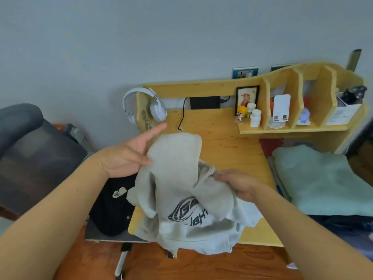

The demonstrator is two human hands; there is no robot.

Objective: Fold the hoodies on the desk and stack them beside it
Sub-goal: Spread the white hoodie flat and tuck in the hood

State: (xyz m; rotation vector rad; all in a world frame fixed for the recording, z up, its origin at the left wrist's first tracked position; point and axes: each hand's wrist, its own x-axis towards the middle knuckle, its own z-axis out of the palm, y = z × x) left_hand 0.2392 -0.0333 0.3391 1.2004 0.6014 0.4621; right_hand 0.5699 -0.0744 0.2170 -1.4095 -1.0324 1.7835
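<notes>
**A:** Start big. The counter had bare wood behind the grey hoodie, which hung bunched over the near edge, hood uppermost and the printed chest facing you. To my eye you were at the opening-out step, and it would have gone better if you had dragged the whole garment up onto that bare wood before trying any fold.

**B:** And the stack?

**A:** A folded mint-green garment lay beside the counter on your right, near but apart from the grey one; I judged that to be the stacking place. A black garment sat on the seat at your left, possibly next in line.

**B:** How should you have handled the hood?

**A:** Flatten it down the back, square the shoulders, then bring in the sleeves. The soft fleece would likely have slumped if you had lifted it by one point.

**B:** Your hands?

**A:** Your left hand was palm-up beside the hood, its fingers stretched out and released, with the thumb touching the hood's edge. Your right hand lay knuckles-up at the neckline, its fingers pinching a fold of grey cloth.
</notes>
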